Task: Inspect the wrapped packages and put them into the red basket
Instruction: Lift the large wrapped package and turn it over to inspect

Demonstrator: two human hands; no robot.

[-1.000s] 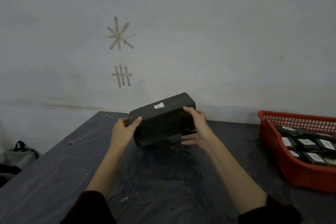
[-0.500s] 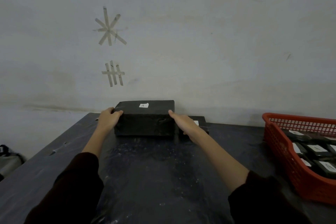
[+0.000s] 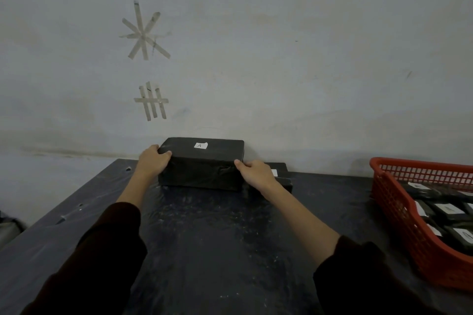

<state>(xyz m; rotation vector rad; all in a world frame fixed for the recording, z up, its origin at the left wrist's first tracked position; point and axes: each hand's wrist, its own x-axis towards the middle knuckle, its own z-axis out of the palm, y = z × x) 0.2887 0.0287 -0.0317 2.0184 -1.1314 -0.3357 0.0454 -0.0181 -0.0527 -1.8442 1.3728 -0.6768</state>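
A large black wrapped package with a small white label marked A on top stands on the dark table, close to the wall. My left hand grips its left end, fingers curled over the top edge. My right hand holds its right end, thumb on the front face. Behind my right hand lies a flatter black package with a white label, partly hidden. The red basket stands at the right and holds several small black labelled packages.
The pale wall rises right behind the table, with tape marks stuck on it. The table's left edge runs diagonally from the far corner toward me; a grey bag lies on the floor beyond it at far left.
The large package was tilted up above the table a second ago. Both hands have lowered it flat onto the table near the wall and still hold its ends.
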